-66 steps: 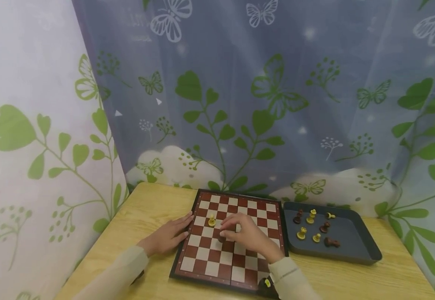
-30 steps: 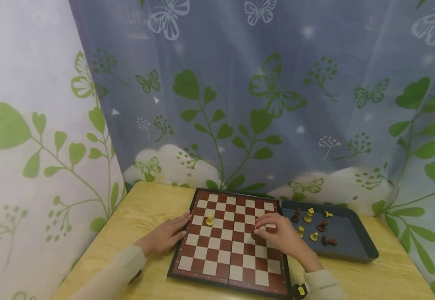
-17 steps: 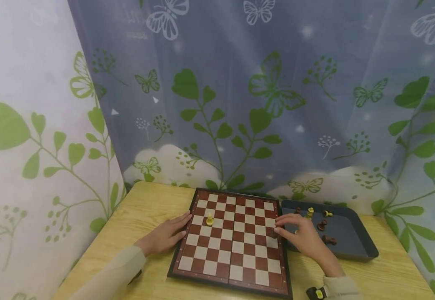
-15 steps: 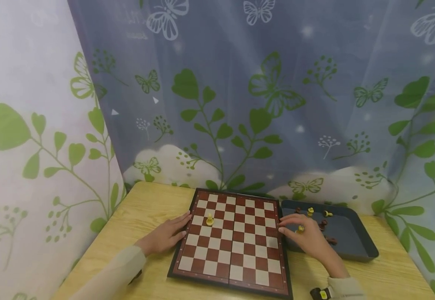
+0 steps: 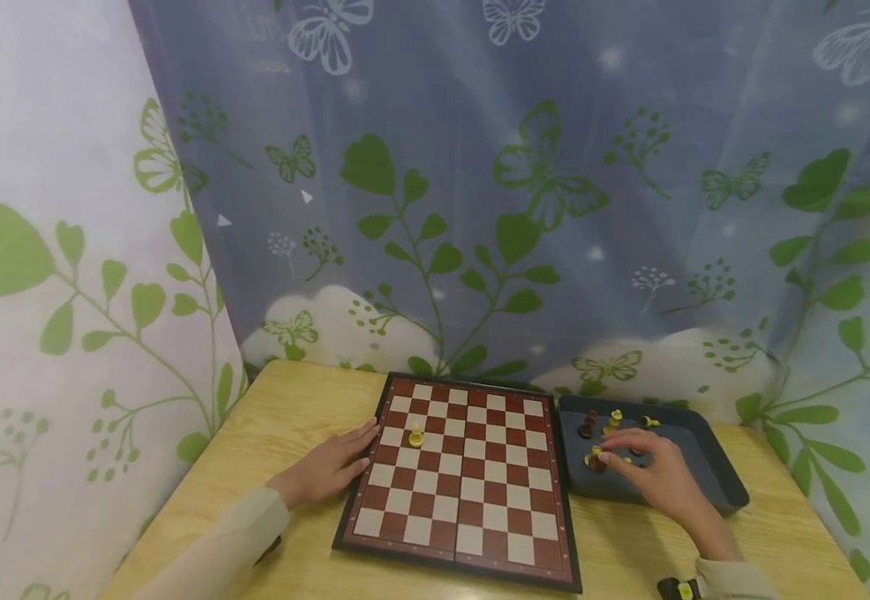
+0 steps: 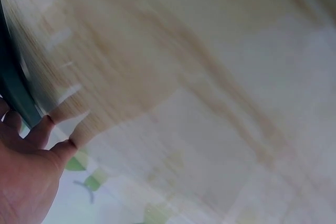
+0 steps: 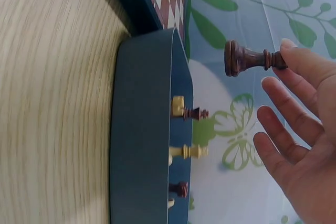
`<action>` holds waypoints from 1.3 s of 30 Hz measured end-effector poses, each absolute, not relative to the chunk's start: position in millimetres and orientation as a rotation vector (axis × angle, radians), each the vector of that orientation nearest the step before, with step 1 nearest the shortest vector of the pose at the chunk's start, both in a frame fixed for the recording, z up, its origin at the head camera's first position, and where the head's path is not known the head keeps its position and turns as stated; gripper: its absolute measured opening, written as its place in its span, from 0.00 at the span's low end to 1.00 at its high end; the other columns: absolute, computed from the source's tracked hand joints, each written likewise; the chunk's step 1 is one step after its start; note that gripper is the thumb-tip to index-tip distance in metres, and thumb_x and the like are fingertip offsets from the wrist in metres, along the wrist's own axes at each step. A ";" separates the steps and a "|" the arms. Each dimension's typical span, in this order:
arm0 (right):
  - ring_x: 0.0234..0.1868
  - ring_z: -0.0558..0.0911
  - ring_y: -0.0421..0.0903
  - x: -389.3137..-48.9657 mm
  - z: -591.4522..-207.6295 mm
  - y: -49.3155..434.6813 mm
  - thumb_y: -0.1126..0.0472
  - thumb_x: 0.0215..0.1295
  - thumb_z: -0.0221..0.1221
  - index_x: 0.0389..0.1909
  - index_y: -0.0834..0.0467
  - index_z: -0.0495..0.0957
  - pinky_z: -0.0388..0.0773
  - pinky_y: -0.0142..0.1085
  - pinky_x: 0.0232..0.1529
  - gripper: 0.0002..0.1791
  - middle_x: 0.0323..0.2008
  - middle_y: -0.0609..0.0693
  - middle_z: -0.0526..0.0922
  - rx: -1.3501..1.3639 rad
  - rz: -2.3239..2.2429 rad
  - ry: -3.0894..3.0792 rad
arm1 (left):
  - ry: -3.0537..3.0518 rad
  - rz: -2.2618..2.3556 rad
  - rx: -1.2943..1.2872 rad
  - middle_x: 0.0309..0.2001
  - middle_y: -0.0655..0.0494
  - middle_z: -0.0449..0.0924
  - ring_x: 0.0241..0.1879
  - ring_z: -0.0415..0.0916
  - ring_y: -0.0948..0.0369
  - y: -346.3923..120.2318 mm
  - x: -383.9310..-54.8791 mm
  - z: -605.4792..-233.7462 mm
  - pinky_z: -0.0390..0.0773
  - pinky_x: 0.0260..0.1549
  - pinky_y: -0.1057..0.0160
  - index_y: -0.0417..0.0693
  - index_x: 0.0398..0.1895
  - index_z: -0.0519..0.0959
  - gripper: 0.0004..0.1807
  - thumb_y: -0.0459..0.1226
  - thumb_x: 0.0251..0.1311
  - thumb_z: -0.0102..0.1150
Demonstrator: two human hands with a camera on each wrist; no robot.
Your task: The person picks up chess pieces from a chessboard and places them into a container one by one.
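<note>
In the right wrist view my right hand (image 7: 310, 103) pinches a dark brown chess piece (image 7: 247, 59) by its top between thumb and forefinger, base pointing away from the fingers. The head view has this hand over the left part of the dark grey tray (image 5: 731, 479), above several chess pieces. Its fingers cover some of them. My left hand (image 5: 326, 468) rests flat on the table, fingertips at the left edge of the red and white chessboard (image 5: 446, 508). A single yellow chess piece (image 5: 416, 437) stands upright on the board's left half.
Inside the tray, a dark piece (image 5: 587, 426) and a yellow piece (image 5: 614, 419) stand near the back, and a yellow pawn (image 5: 649, 422) lies on its side. Tray and board sit side by side on the wooden table (image 5: 292, 408). A printed curtain (image 5: 435, 167) hangs behind.
My right hand has travelled right, from the middle of the board across its right edge to over the tray, carrying the dark chess piece. The left hand keeps its place.
</note>
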State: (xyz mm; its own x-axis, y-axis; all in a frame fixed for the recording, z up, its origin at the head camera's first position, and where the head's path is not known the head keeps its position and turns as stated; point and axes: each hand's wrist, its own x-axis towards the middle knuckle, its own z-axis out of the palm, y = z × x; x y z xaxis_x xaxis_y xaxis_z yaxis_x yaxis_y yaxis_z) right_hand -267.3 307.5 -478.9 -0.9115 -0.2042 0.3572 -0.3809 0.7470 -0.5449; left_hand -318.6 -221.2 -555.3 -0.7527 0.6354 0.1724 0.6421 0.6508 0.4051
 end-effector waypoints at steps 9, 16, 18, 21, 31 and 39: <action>0.51 0.84 0.51 -265.1 -477.6 325.8 0.59 0.64 0.70 0.41 0.48 0.89 0.82 0.55 0.50 0.06 0.47 0.51 0.88 0.440 0.917 -2.646 | -2.862 -0.711 -1.071 0.79 0.40 0.53 0.74 0.60 0.37 -224.0 -319.7 -557.6 0.60 0.66 0.28 0.37 0.79 0.56 0.32 0.44 0.79 0.45; 0.50 0.83 0.40 -263.7 -474.9 346.1 0.57 0.66 0.69 0.44 0.51 0.89 0.80 0.60 0.51 0.08 0.49 0.54 0.87 0.405 0.908 -2.672 | -2.870 -0.714 -1.068 0.79 0.41 0.53 0.73 0.60 0.37 -224.7 -317.7 -559.4 0.59 0.65 0.26 0.38 0.79 0.56 0.32 0.44 0.80 0.44; 0.49 0.80 0.31 -264.7 -475.3 352.3 0.56 0.67 0.68 0.44 0.52 0.89 0.80 0.60 0.51 0.08 0.49 0.54 0.88 0.382 0.905 -2.686 | -2.871 -0.721 -1.068 0.79 0.40 0.53 0.73 0.60 0.37 -224.1 -316.9 -558.9 0.59 0.65 0.25 0.37 0.79 0.56 0.32 0.44 0.80 0.44; 0.48 0.77 0.26 -266.5 -475.8 360.8 0.56 0.67 0.68 0.44 0.54 0.89 0.80 0.59 0.52 0.09 0.48 0.55 0.88 0.364 0.895 -2.698 | -2.874 -0.722 -1.069 0.80 0.40 0.52 0.73 0.60 0.37 -223.1 -316.7 -558.2 0.59 0.65 0.25 0.38 0.79 0.56 0.32 0.44 0.80 0.44; 0.39 0.78 0.21 -272.1 -478.4 383.9 0.59 0.68 0.67 0.45 0.58 0.88 0.83 0.29 0.38 0.09 0.47 0.58 0.87 0.242 0.946 -2.732 | -2.876 -0.719 -1.073 0.80 0.42 0.52 0.74 0.59 0.38 -221.7 -318.9 -556.4 0.58 0.66 0.26 0.38 0.80 0.55 0.32 0.44 0.80 0.44; 0.37 0.83 0.30 -280.9 -480.5 397.5 0.57 0.71 0.64 0.48 0.62 0.87 0.83 0.32 0.36 0.13 0.47 0.60 0.87 0.176 0.974 -2.787 | -2.875 -0.708 -1.071 0.80 0.42 0.52 0.75 0.59 0.39 -221.2 -320.5 -557.8 0.57 0.66 0.26 0.39 0.80 0.56 0.32 0.45 0.80 0.43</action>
State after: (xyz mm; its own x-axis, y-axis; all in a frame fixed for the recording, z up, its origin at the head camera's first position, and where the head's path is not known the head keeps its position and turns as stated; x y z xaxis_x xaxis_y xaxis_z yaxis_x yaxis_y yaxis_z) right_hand -280.9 397.5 -480.5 -0.9762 -0.0510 0.2109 -0.1713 0.7778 -0.6047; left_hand -320.5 -221.2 -557.8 -0.7684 0.6229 0.1469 0.6198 0.6672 0.4132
